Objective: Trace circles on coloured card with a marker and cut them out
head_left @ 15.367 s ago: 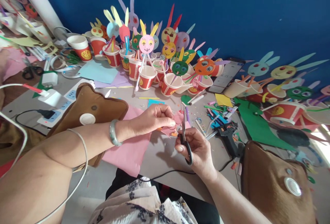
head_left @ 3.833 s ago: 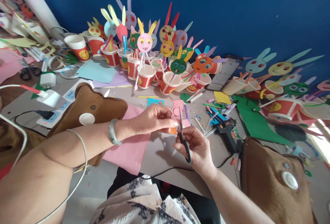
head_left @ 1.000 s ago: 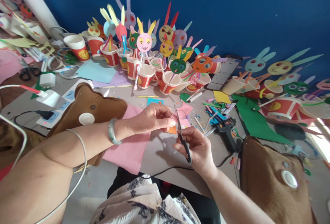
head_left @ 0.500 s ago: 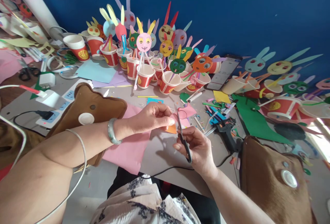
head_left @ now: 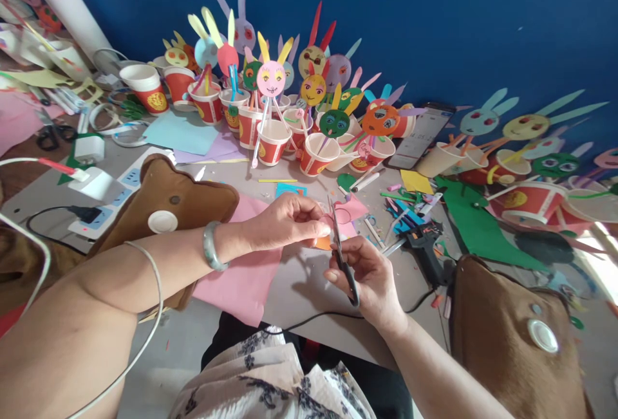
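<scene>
My right hand [head_left: 369, 274] grips dark-handled scissors [head_left: 349, 279], blades pointing away from me and up. In a pinch, my left hand [head_left: 294, 218] holds a small piece of pink paper [head_left: 327, 220] beside the blades; the fingers hide most of it. Whether the blades touch the paper I cannot tell. Beneath the hands lies an orange paper scrap [head_left: 322, 242]. Just beyond the blades is a pink paper scrap [head_left: 356, 205] on the table. A large pink sheet [head_left: 241, 271] runs under my left wrist.
Paper cups [head_left: 273, 142] holding rabbit-faced paper figures line the blue wall. A brown pouch [head_left: 193, 203] lies under my left forearm, another brown pouch [head_left: 512, 329] at the right. Near my right hand are a glue gun [head_left: 425, 251] and its black cable. A phone [head_left: 422, 136] leans at the back.
Both hands hold nearly the same place and grip. The left fingers and the scissors have shifted only very slightly; nothing was let go or taken up.
</scene>
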Demonstrator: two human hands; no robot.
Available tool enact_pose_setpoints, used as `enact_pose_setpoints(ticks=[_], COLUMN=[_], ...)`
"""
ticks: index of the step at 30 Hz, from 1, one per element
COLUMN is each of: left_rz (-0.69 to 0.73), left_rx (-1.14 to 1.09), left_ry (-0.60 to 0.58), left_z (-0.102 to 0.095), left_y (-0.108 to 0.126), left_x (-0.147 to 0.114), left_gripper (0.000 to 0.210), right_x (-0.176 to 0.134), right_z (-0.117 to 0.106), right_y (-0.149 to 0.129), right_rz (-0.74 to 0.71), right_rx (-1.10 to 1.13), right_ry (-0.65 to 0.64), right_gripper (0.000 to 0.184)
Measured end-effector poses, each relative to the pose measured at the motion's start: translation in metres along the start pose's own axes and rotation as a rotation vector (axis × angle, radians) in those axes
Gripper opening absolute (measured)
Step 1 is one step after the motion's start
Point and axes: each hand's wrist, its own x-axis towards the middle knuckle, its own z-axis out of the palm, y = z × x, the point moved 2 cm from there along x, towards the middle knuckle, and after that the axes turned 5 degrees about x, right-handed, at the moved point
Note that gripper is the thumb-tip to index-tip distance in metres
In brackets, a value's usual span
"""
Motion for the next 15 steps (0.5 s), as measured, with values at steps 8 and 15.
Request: enact_pose_setpoints(ticks=[8, 15], left_rz=[-0.009, -0.014], left_rx=[0.024, 0.019], left_ry=[0.006, -0.009], left_z=[0.0006, 0.0005], left_y=[0.0016, 0.0016], left_x=[-0.0002, -0.0005], left_gripper=[0.023, 0.026], right_x=[-0.0004, -0.0003], right_z=[0.0, -0.0001], right_y=[0.001, 0.0012], right_rz=[-0.002, 0.018], right_rx=[-0.028, -0.021], right_ry=[-0.018, 0.002], right_gripper=[0.05, 0.051])
